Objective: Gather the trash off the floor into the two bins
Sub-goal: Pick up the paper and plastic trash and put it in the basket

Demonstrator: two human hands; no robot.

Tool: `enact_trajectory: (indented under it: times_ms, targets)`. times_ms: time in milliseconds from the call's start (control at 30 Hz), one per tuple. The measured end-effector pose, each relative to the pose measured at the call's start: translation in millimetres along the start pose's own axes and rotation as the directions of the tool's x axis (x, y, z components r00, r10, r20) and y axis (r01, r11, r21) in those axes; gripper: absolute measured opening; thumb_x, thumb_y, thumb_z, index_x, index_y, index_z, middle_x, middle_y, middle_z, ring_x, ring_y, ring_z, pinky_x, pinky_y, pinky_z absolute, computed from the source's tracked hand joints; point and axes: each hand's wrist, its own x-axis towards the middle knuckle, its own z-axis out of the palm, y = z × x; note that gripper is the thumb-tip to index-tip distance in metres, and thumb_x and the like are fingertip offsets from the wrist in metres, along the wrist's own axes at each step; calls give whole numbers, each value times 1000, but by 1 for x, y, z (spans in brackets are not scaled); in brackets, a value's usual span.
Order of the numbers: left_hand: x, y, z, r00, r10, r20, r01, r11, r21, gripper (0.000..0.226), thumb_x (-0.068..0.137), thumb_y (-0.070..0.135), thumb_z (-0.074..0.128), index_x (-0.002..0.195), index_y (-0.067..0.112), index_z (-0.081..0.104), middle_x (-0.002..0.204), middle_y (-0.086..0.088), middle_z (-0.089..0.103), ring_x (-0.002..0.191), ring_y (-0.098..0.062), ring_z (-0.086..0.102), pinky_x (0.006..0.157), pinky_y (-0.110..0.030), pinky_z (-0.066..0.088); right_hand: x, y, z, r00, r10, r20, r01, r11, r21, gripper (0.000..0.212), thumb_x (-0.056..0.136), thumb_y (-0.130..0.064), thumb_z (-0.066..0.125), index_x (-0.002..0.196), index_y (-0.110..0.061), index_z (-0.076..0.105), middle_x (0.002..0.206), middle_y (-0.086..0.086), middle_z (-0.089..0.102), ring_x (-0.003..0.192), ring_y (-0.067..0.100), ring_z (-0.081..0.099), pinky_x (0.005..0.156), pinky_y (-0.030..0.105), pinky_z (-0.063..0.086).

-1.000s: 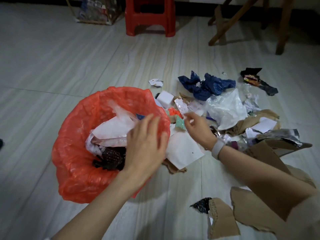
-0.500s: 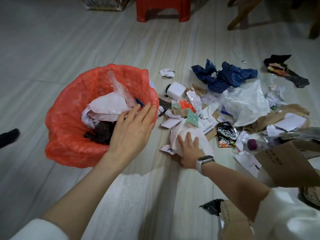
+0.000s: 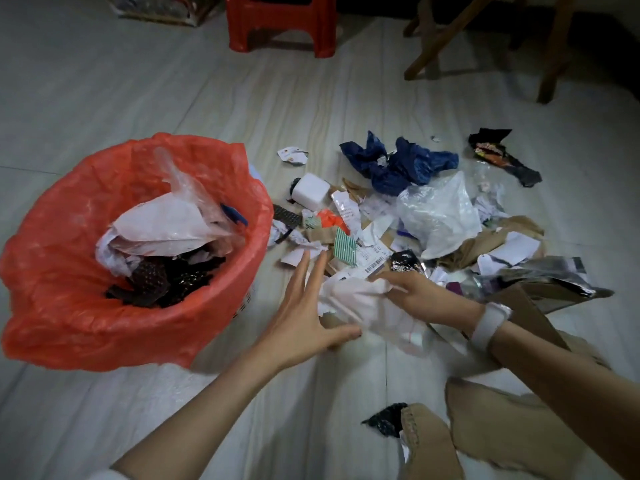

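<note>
A bin lined with a red bag (image 3: 69, 306) stands on the floor at left, holding plastic and dark wrappers. Right of it lies a pile of trash: a white block (image 3: 310, 192), a blue bag (image 3: 398, 164), a clear plastic bag (image 3: 440, 213), labels and brown paper. My right hand (image 3: 419, 296) grips a crumpled white paper (image 3: 353, 299) at the pile's near edge. My left hand (image 3: 304, 313) is spread open with straight fingers, touching the paper's left side. Only one bin is in view.
A red plastic stool (image 3: 280, 22) and a wire basket (image 3: 162, 8) stand at the back. Wooden furniture legs (image 3: 450, 32) are at back right. Torn brown cardboard (image 3: 512, 424) and a dark wrapper (image 3: 384, 417) lie near my right arm.
My left hand has left the bin's rim and moved right to the white paper. My right hand, earlier flat on that paper, now has it bunched in its fingers.
</note>
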Motion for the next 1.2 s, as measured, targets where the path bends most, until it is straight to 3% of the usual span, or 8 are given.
enact_trajectory:
  times_ms: [133,233,333,467,567,733,900,1200]
  targets:
    - [-2,-5,14,991,-124,45,132,924,-357,96,62,34,82,140,36,26,141,10,38,112,9,46,78,-1,40,-6,-20,27,992,-122,30,116,981,157,29,89,-2,55,114,-14,62,96,-22,58,88,-20,53,81,3,37]
    - [-10,-23,18,956,-282,-77,230,887,-402,60,50,48,75,103,44,48,109,8,59,95,-10,59,81,-22,50,-2,-29,41,998,-64,-25,68,951,301,25,85,-1,60,107,-12,59,93,-11,60,89,0,57,76,2,41]
    - [-22,-44,15,908,-375,-186,300,893,-335,33,66,35,73,90,34,50,94,7,62,90,-17,61,79,-28,46,8,-32,46,999,35,12,-37,882,469,20,83,-8,65,99,-14,54,82,-5,60,79,10,57,65,8,46]
    - [-31,-63,5,890,-360,-280,356,932,-67,15,83,10,59,87,18,48,84,0,60,83,-24,56,63,-22,31,39,-11,57,992,35,-119,-38,999,-22,32,90,-27,56,117,-10,57,113,5,62,104,19,57,85,16,44]
    - [-34,-76,0,893,-365,-263,386,922,30,12,81,4,55,87,12,50,89,-6,59,87,-27,56,65,-26,33,67,-1,81,999,0,-46,-19,919,-395,54,90,-41,52,135,-15,41,138,7,45,128,25,39,103,38,37]
    - [-45,-92,1,940,-318,-126,335,930,150,15,79,0,48,89,11,48,89,1,53,90,-26,57,69,-30,40,98,3,115,999,35,22,-14,773,-634,84,85,-52,52,146,-13,9,152,4,19,138,27,20,106,44,27]
    - [-48,-94,-6,950,-303,-78,310,943,120,24,83,1,46,97,21,46,89,-4,64,86,-24,60,70,-32,44,93,0,136,984,163,-74,-178,839,-514,90,73,-43,66,141,-10,17,133,15,32,122,35,33,94,43,41]
    - [-54,-83,-5,968,-234,-88,242,966,96,42,83,3,46,119,23,54,107,2,63,101,-18,58,83,-24,44,67,-11,130,966,256,-37,-255,920,-298,33,86,-20,53,111,1,52,117,19,52,110,34,49,87,37,40]
